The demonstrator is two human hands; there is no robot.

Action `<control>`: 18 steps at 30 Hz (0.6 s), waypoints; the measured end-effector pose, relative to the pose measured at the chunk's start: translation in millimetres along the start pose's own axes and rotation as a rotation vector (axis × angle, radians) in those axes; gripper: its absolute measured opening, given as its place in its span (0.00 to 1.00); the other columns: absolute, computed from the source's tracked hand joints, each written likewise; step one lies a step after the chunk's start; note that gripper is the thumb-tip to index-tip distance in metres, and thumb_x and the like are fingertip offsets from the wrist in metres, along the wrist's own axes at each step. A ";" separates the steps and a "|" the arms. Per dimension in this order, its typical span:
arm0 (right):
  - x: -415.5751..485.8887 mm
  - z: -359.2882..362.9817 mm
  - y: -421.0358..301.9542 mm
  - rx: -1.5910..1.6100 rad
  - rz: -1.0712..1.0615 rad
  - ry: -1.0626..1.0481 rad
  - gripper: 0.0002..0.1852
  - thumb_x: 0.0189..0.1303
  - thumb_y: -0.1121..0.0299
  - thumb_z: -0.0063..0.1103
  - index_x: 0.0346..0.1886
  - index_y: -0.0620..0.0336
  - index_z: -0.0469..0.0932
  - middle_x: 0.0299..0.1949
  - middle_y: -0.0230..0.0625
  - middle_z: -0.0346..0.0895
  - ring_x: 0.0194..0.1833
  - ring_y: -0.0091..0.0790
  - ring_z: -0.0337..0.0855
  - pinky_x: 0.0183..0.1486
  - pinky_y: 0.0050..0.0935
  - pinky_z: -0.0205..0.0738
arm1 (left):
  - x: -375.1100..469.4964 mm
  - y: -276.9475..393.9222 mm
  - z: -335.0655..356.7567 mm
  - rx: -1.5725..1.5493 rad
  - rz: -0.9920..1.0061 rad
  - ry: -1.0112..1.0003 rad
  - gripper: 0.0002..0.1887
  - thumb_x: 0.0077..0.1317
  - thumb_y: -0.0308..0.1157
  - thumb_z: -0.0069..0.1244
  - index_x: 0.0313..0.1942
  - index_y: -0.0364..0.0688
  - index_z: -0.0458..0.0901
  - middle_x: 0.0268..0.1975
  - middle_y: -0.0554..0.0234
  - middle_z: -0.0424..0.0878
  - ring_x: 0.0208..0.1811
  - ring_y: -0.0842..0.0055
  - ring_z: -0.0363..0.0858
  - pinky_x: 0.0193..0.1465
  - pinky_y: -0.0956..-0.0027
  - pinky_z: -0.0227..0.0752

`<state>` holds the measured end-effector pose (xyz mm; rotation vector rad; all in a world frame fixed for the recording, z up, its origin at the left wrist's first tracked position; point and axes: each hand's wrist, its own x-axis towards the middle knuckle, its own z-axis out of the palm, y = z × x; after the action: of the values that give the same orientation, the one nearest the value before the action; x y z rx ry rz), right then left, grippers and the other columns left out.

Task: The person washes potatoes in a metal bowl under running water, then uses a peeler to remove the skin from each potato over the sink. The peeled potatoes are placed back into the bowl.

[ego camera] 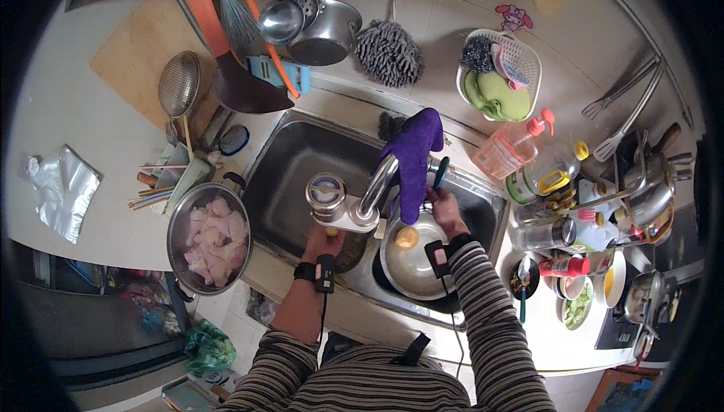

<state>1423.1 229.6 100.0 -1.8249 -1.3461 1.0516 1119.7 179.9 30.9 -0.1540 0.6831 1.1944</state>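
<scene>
Over the left basin of the steel sink (266,185), my left hand (323,245) is partly hidden under the faucet's filter (326,194); a small yellowish thing shows at its fingers. My right hand (447,213) is at the right basin, its fingers around a tool with a dark green handle (442,171). Below that hand a steel pot (421,265) sits in the right basin, with a round yellow-brown item (406,238) in it. A purple cloth (416,157) drapes over the faucet (380,183) and hides part of the right basin.
A pot of raw chicken pieces (218,239) stands left of the sink. Soap and oil bottles (506,151), jars (546,235) and bowls (577,301) crowd the right counter. Ladles (281,20), a saucepan (325,33) and a white basket (534,58) hang along the wall.
</scene>
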 end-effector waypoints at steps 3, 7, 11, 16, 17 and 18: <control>12.0 -9.2 3.3 0.035 -0.012 0.082 0.17 0.61 0.57 0.51 0.39 0.61 0.80 0.25 0.42 0.77 0.29 0.37 0.78 0.35 0.33 0.69 | 3.1 -5.5 -6.4 -0.090 0.006 -0.055 0.16 0.65 0.39 0.47 0.50 0.43 0.72 0.49 0.62 0.78 0.50 0.70 0.77 0.50 0.63 0.76; 8.5 -12.5 3.5 -0.139 0.003 -0.016 0.17 0.62 0.57 0.52 0.41 0.61 0.81 0.28 0.33 0.79 0.31 0.27 0.74 0.38 0.28 0.67 | 7.3 -16.4 -2.9 -0.187 -0.083 -0.078 0.17 0.65 0.38 0.48 0.51 0.42 0.71 0.48 0.61 0.77 0.50 0.67 0.76 0.49 0.62 0.75; -7.5 -20.9 9.6 -0.023 0.024 0.039 0.17 0.62 0.58 0.54 0.39 0.63 0.80 0.28 0.34 0.78 0.31 0.25 0.73 0.38 0.27 0.67 | 5.1 -37.8 12.9 0.028 -0.093 0.062 0.18 0.66 0.45 0.45 0.51 0.47 0.71 0.49 0.67 0.76 0.50 0.68 0.74 0.49 0.60 0.72; -16.2 -35.4 20.4 0.053 0.034 0.098 0.17 0.62 0.57 0.53 0.40 0.64 0.80 0.27 0.33 0.78 0.30 0.24 0.72 0.37 0.26 0.68 | -8.9 -37.0 19.4 1.347 0.385 -0.146 0.22 0.60 0.45 0.49 0.51 0.45 0.72 0.51 0.55 0.75 0.54 0.62 0.72 0.55 0.58 0.66; -15.9 -35.2 21.8 0.067 0.050 0.106 0.17 0.63 0.58 0.53 0.40 0.64 0.80 0.27 0.33 0.78 0.30 0.24 0.72 0.37 0.26 0.68 | -10.7 -34.9 19.3 1.798 0.499 -0.193 0.23 0.58 0.46 0.51 0.51 0.44 0.73 0.52 0.51 0.75 0.54 0.60 0.72 0.57 0.59 0.65; -14.7 -34.0 22.9 0.089 0.039 0.119 0.17 0.63 0.58 0.52 0.41 0.64 0.79 0.29 0.32 0.78 0.31 0.24 0.73 0.37 0.26 0.68 | -10.0 -33.6 20.5 1.844 0.554 -0.236 0.24 0.56 0.46 0.52 0.51 0.43 0.73 0.52 0.50 0.75 0.55 0.60 0.72 0.57 0.59 0.65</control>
<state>1461.0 208.1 100.5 -1.8247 -1.1802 0.9907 1156.1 168.3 44.8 1.7595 1.3939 0.6417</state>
